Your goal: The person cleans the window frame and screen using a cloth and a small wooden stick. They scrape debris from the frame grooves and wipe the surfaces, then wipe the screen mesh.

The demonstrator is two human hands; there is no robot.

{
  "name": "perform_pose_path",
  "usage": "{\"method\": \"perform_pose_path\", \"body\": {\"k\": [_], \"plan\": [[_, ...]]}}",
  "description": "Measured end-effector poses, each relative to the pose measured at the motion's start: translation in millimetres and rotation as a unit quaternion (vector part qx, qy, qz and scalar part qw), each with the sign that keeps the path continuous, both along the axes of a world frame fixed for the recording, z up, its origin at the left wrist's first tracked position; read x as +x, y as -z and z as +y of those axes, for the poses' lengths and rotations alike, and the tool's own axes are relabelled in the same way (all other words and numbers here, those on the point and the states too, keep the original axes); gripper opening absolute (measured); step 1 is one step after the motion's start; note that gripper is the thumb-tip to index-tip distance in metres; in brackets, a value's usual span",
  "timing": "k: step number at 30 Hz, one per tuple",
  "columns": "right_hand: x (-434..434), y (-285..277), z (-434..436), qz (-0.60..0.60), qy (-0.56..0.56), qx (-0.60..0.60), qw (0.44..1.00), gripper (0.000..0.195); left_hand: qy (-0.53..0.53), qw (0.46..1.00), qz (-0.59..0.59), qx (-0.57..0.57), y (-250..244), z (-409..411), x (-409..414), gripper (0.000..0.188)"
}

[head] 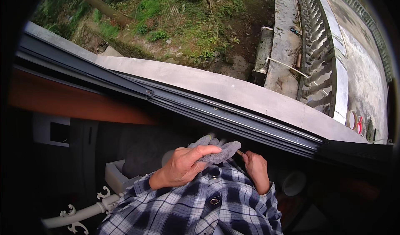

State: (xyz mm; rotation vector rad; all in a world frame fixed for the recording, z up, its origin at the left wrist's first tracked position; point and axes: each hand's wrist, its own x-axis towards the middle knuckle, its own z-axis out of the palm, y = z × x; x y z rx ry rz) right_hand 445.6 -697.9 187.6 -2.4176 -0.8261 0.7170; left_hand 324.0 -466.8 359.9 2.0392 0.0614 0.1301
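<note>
My left hand (pixel 184 166) is closed around a grey fuzzy cloth (pixel 220 152), thumb on top, in front of my checked shirt. Right of the cloth, my right hand (pixel 256 168) pinches a thin wooden stick or handle (pixel 240 153), whose far end is hidden behind the cloth. Both hands are on the near side of the dark metal window track (pixel 215 110).
Beyond the track runs a pale window ledge (pixel 200 79), with a garden and a balustrade (pixel 318 57) outside. A white ornamental pole (pixel 84 214) and a white box-like object (pixel 115 174) stand at lower left. A round pale object (pixel 293 183) lies at right.
</note>
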Motion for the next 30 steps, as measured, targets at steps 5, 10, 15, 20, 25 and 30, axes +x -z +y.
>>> {"method": "perform_pose_path", "body": {"k": [5, 10, 15, 20, 25, 30], "plan": [[-6.6, 32.1, 17.2, 0.022, 0.028, 0.027, 0.999, 0.027, -0.013, 0.986, -0.002, -0.164, 7.5, 15.9, -15.0, 0.030], [-22.5, 29.7, 59.5, 0.024, 0.007, 0.149, 0.989, 0.019, -0.035, 0.979, 0.030, -0.200, 0.6, 39.4, -34.5, 0.035], [-33.8, 3.2, 80.5, 0.113, -0.041, 0.214, 0.969, 0.015, -0.097, 0.964, 0.021, -0.248, 10.5, 65.4, -54.1, 0.040], [-36.1, -20.8, 90.1, 0.285, -0.040, 0.297, 0.910, 0.026, -0.211, 0.917, -0.034, -0.338, 27.5, 88.3, -62.9, 0.029], [-40.8, -48.6, 97.0, 0.288, -0.084, 0.304, 0.904, 0.028, -0.270, 0.893, -0.054, -0.355, 44.3, 108.6, -68.0, 0.027], [-38.0, -84.2, 108.5, 0.382, -0.135, 0.374, 0.835, 0.031, -0.218, 0.883, -0.052, -0.413, 40.1, 112.1, -66.6, 0.027]]}}
